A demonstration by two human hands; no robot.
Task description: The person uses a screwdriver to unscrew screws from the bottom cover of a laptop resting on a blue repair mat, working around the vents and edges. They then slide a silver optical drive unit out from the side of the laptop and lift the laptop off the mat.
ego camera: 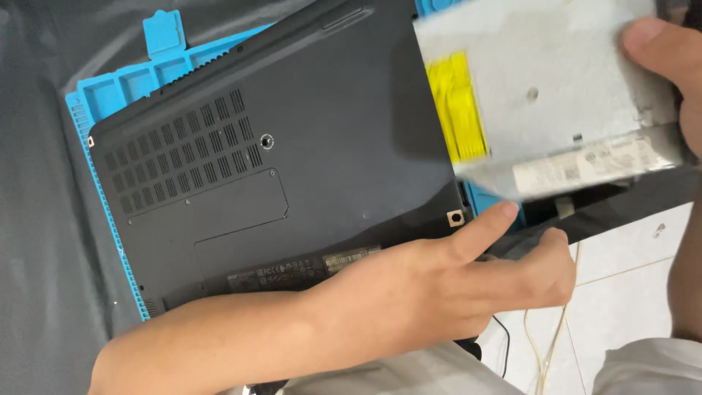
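Right hand grips the drive above the laptop – left hand, forefinger out, empty.

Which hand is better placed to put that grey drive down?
Probably the right hand: its fingers already grip the grey drive, held above the laptop. The left hand rests on the laptop's edge, one finger pointing.

2 bare hands, 1 reaching across, 1 gripping at the edge.

The left hand comes in from the lower left on a bare forearm, index finger stretched straight out, thumb extended beside it, the other fingers curled under. The right hand shows only partly at the upper right edge, thumb pressed flat in a pinch.
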